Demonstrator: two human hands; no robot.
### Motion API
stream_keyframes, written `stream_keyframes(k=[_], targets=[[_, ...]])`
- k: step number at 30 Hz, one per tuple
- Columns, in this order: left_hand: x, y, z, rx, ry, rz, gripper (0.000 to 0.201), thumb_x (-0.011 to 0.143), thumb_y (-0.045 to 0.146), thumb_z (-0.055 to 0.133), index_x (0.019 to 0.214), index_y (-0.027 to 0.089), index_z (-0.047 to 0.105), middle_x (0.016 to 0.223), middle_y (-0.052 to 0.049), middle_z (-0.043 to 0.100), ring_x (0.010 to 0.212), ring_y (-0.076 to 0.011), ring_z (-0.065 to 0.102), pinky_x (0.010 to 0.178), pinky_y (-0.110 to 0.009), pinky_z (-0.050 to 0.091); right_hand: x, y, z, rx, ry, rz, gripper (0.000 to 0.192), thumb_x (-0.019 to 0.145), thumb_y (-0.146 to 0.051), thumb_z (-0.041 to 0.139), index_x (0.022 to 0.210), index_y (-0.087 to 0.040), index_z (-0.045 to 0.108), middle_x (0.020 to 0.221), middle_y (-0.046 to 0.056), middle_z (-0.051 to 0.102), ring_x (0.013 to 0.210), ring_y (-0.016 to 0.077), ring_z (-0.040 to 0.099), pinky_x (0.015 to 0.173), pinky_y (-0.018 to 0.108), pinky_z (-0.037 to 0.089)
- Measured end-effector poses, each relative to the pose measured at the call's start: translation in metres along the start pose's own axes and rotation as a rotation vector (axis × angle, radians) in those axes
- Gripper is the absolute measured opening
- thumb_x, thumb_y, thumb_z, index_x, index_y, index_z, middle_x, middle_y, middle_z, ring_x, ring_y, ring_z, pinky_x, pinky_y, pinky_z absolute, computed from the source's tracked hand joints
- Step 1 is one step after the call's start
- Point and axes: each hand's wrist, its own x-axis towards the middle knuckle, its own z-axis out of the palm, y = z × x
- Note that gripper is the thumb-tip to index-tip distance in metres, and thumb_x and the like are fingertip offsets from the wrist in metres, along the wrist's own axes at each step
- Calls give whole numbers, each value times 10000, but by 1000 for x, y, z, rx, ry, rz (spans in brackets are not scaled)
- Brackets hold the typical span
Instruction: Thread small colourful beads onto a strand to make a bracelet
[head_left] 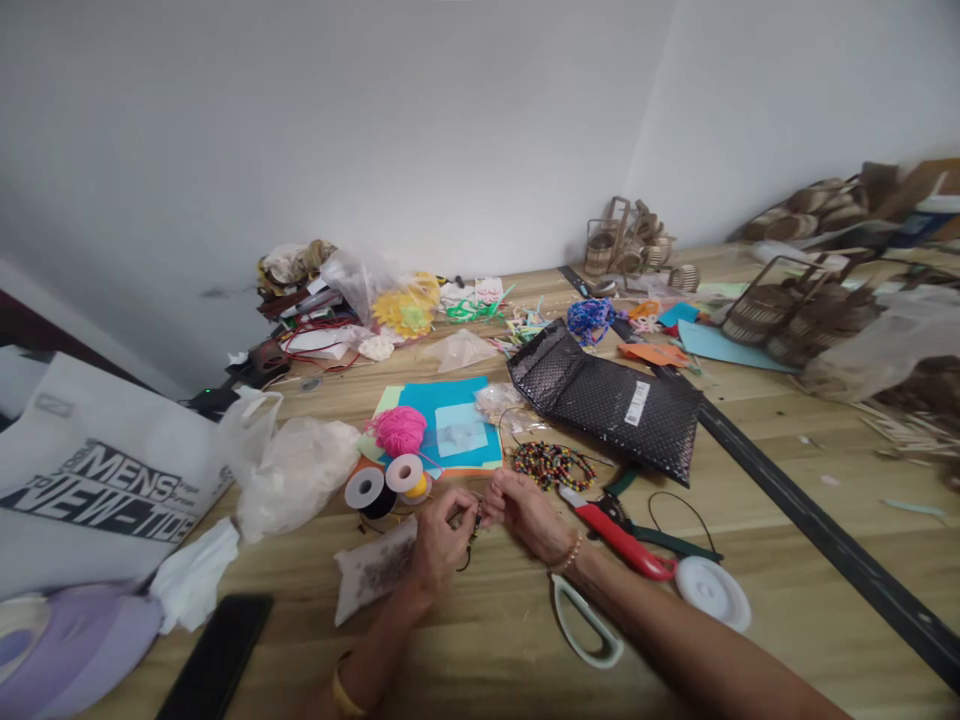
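My left hand (439,538) and my right hand (529,515) meet over the wooden table (787,600), pinching a short beaded string (475,520) between their fingertips. A thin dark cord loops down from it. A pile of multicoloured beaded strands (551,465) lies just beyond my right hand. A small clear packet of beads (373,573) rests under my left wrist. Red-handled pliers (619,540) lie right of my right wrist.
Thread spools (384,485), pink yarn (398,430) and blue foam sheets (454,425) lie ahead. Black bubble mailer (607,400), white scissors (589,625), white round lid (712,592), black phone (217,655), printed tote bag (97,480), woven baskets (795,310) at far right.
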Motion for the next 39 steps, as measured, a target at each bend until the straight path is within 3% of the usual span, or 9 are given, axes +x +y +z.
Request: stream_keyframes(k=[4,9,14,16,19,24,30,35,39], targets=[[3,-5,-4,-158,-32,-107,127,758,201,628,637,172,603,679,-49,677,621,-152,643,593,-255,531,-2,-8,-2,-116,49,-51,418,727,-543,717,628,-184,528,622,-1,549,586,135,526,534,246,464],[5,-8,-6,-298,6,-202,182,719,272,705,608,156,617,805,-98,707,770,-190,677,641,-265,548,-1,-24,-9,-500,140,-156,442,802,-585,617,657,-170,572,689,33,626,652,159,573,573,245,446],[7,-5,-9,-333,-8,-246,200,718,292,717,618,152,616,847,-108,715,787,-195,680,665,-280,562,-1,-36,-19,-1013,255,-432,204,878,-362,565,845,-175,641,843,45,627,690,158,526,657,274,425],[7,-3,-10,-325,3,-242,206,719,295,721,615,152,616,840,-110,716,796,-200,684,675,-286,566,-3,-38,-19,-1084,278,-537,158,876,-279,561,986,-191,632,958,59,611,671,149,511,658,282,423],[7,-2,-9,-299,1,-222,207,742,302,707,624,151,628,840,-113,714,808,-205,683,688,-297,570,-7,-38,-12,-1063,184,-599,191,892,-217,534,1069,-211,607,1021,75,603,657,150,512,629,285,429],[5,-4,-6,-274,17,-177,206,744,290,699,616,153,614,798,-102,710,777,-194,678,664,-278,560,-14,-29,2,-1211,-119,-572,189,911,-174,513,1059,-212,625,1020,92,630,875,203,591,750,312,471],[4,-4,-5,-202,44,-127,151,764,241,653,644,160,609,763,-83,705,744,-180,672,651,-262,548,-14,-23,-2,-1391,-125,-496,173,951,-212,482,943,-195,654,856,75,682,751,185,617,690,270,435],[2,-3,-5,-92,38,-1,128,791,180,593,664,170,601,763,-70,702,729,-171,671,653,-262,547,-13,-16,-6,-1462,-97,-435,236,958,-235,440,824,-196,630,668,34,648,574,149,549,571,240,343],[1,-2,-4,80,66,139,143,802,153,575,665,190,595,746,-52,707,714,-166,668,700,-282,548,-13,-10,-6,-1477,-111,-457,217,941,-198,429,799,-198,593,662,43,630,573,156,526,570,255,315]])
